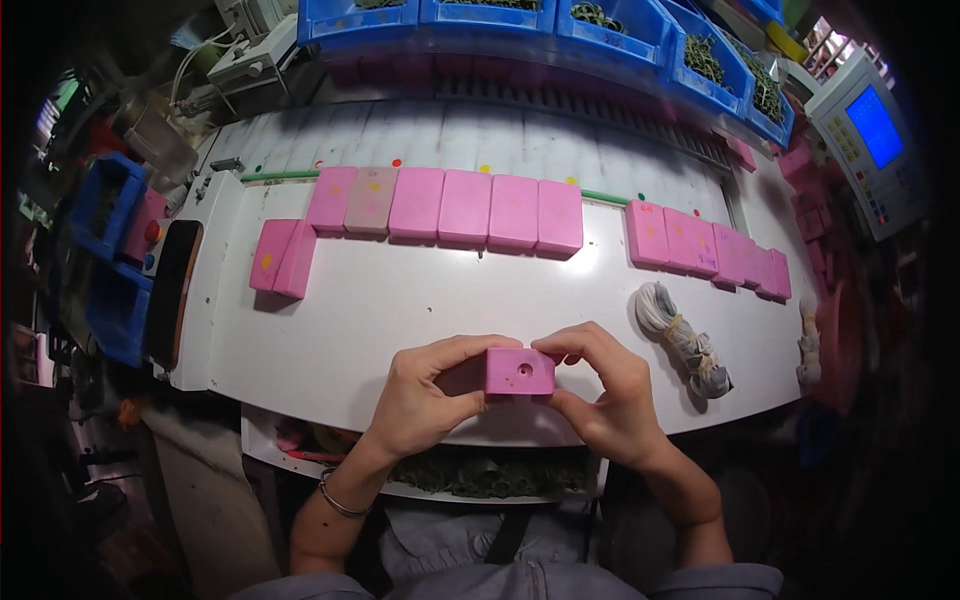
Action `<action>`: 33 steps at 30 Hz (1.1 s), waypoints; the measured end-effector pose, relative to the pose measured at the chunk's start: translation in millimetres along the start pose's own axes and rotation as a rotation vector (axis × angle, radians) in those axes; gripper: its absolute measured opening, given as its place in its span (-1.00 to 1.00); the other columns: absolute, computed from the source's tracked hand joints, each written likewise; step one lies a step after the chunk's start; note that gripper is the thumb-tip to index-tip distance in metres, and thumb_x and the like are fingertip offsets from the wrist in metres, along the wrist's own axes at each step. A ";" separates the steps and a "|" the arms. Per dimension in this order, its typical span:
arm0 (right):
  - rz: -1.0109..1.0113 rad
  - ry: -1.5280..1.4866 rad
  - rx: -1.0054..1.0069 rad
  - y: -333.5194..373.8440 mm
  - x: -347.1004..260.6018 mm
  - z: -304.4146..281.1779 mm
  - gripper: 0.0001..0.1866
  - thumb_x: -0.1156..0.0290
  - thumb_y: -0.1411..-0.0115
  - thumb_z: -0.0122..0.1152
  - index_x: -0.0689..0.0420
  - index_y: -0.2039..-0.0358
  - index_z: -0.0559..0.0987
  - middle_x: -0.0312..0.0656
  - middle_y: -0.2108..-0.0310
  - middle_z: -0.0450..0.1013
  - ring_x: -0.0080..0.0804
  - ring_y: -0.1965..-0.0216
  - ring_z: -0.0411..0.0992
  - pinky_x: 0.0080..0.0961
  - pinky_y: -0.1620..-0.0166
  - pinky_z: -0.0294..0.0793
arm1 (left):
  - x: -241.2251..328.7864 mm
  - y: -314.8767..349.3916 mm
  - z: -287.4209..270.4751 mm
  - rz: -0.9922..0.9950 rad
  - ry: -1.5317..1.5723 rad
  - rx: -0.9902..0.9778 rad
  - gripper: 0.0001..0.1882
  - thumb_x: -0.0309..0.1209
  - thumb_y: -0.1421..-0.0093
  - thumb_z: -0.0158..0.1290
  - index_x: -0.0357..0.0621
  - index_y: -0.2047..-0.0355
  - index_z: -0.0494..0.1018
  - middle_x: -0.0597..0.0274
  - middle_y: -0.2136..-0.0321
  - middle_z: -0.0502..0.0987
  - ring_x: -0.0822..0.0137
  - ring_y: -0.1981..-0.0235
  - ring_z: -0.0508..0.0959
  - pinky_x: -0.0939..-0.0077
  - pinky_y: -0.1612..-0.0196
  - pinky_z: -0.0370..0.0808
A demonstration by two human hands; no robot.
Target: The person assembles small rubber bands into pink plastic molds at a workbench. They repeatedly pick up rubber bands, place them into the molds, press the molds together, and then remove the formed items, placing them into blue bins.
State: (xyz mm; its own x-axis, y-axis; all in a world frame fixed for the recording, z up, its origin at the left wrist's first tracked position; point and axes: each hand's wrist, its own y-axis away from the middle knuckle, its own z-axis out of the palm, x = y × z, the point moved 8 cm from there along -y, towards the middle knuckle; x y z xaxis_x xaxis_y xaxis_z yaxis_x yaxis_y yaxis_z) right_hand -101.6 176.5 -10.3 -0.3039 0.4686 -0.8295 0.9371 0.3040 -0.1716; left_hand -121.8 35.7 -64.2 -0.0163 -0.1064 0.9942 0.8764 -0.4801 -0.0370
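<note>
Above the near part of the white table [380, 290], a pink rubber mould block [508, 372] is held up between both hands. Its end with a small round hole is turned toward me. My left hand [420, 392] is closed on the block's left side, thumb below and fingers above. On the other side, my right hand [615, 395] pinches the right edge between thumb and fingertips. Beyond them stands a row of similar pink blocks [465, 208], one of them paler. Two more blocks [281, 257] stand together at the left, and several marked ones [690, 243] line up at the right.
A tied bundle of whitish cloth [680, 340] lies right of my hands. Blue bins [510, 18] of green pieces hang at the back. A phone [178, 290] lies at the left edge, and a device with a blue screen [868, 130] stands right. An open drawer [480, 470] sits below.
</note>
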 end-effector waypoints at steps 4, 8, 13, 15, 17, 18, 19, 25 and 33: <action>0.050 -0.151 -0.020 -12.3 8.1 1.9 -0.56 0.63 0.15 0.35 0.25 0.18 0.50 -0.11 0.32 0.47 -0.35 0.32 0.46 -0.47 0.16 0.45 | -4.4 -3.7 -7.0 -0.084 0.114 -0.040 -0.52 -0.65 0.04 0.21 -0.34 0.05 0.42 0.13 0.17 0.54 0.37 0.13 0.52 0.49 0.01 0.46; 0.159 -0.459 -0.051 -25.9 20.7 19.2 -0.57 0.55 0.10 0.40 0.27 0.16 0.50 -0.18 0.29 0.50 -0.48 0.28 0.44 -0.53 0.11 0.41 | 0.7 -6.6 -19.9 -0.112 0.247 -0.154 -0.52 -0.26 -0.17 0.09 -0.33 -0.01 0.36 0.17 0.22 0.54 0.43 0.16 0.49 0.53 0.03 0.42; -0.025 -0.324 0.033 -60.0 1.0 26.4 -0.34 0.53 0.05 0.37 0.22 -0.09 0.35 -0.09 0.12 0.41 -0.38 0.20 0.42 -0.49 0.13 0.42 | 20.6 -14.8 -60.7 -0.342 0.195 -0.148 -0.37 0.12 -0.26 -0.21 -0.29 0.21 0.46 0.27 0.39 0.55 0.56 0.35 0.46 0.70 0.29 0.36; -0.035 -0.254 0.098 -63.7 7.9 28.4 -0.28 0.54 0.07 0.35 0.18 -0.15 0.30 -0.07 0.08 0.38 -0.35 0.22 0.42 -0.50 0.21 0.44 | 30.8 -20.2 -119.8 -0.482 0.146 0.211 -0.54 -0.01 -0.27 -0.10 -0.22 0.34 0.49 0.30 0.44 0.54 0.59 0.48 0.49 0.72 0.46 0.40; -0.015 -0.123 0.104 -61.6 20.7 28.2 -0.34 0.59 0.06 0.31 0.20 -0.12 0.33 -0.05 0.11 0.38 -0.35 0.26 0.43 -0.52 0.24 0.45 | 57.1 -45.0 -170.9 -0.252 0.175 0.411 -0.71 -0.27 -0.20 0.07 -0.30 0.25 0.48 0.25 0.43 0.55 0.51 0.48 0.53 0.67 0.48 0.44; -0.036 -0.097 0.112 -60.4 22.1 27.8 -0.36 0.60 0.05 0.30 0.21 -0.10 0.35 -0.05 0.12 0.38 -0.35 0.28 0.44 -0.52 0.26 0.45 | 64.3 -55.8 -199.2 -0.269 0.017 0.459 -0.74 -0.37 -0.18 0.08 -0.35 0.24 0.49 0.24 0.42 0.56 0.49 0.45 0.55 0.66 0.42 0.49; -0.055 -0.071 0.114 -58.4 21.8 29.2 -0.38 0.62 0.05 0.29 0.22 -0.08 0.36 -0.04 0.13 0.38 -0.35 0.30 0.44 -0.52 0.27 0.45 | 72.3 -69.0 -228.2 -0.205 -0.155 0.540 -0.75 -0.43 -0.11 0.12 -0.36 0.25 0.50 0.21 0.40 0.57 0.47 0.44 0.57 0.64 0.42 0.50; -0.042 -0.046 0.070 -56.1 13.6 39.3 -0.61 0.64 -0.02 0.18 0.25 0.07 0.47 -0.06 0.19 0.41 -0.38 0.36 0.46 -0.55 0.27 0.45 | 86.3 -112.5 -292.7 -0.237 -0.910 0.765 -0.72 -0.38 0.19 0.21 -0.33 0.48 0.56 0.07 0.60 0.58 0.29 0.62 0.57 0.52 0.42 0.52; -0.028 0.002 -0.027 -49.6 15.0 49.0 -0.71 0.65 -0.06 0.14 0.24 0.15 0.51 -0.10 0.23 0.44 -0.38 0.36 0.49 -0.57 0.30 0.50 | 91.6 -124.7 -322.2 -0.253 -1.232 0.934 -0.38 -0.30 0.26 0.25 -0.20 0.10 0.42 -0.06 0.22 0.54 0.02 0.16 0.53 0.29 0.09 0.47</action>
State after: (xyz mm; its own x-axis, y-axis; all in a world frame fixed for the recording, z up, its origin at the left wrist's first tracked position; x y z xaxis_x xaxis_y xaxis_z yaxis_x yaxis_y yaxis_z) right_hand -144.2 127.9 -40.3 -0.3305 0.4609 -0.8236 0.9232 0.3392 -0.1806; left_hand -387.7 -194.7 -1.1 -0.2241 0.8647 0.4494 0.8964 0.3639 -0.2531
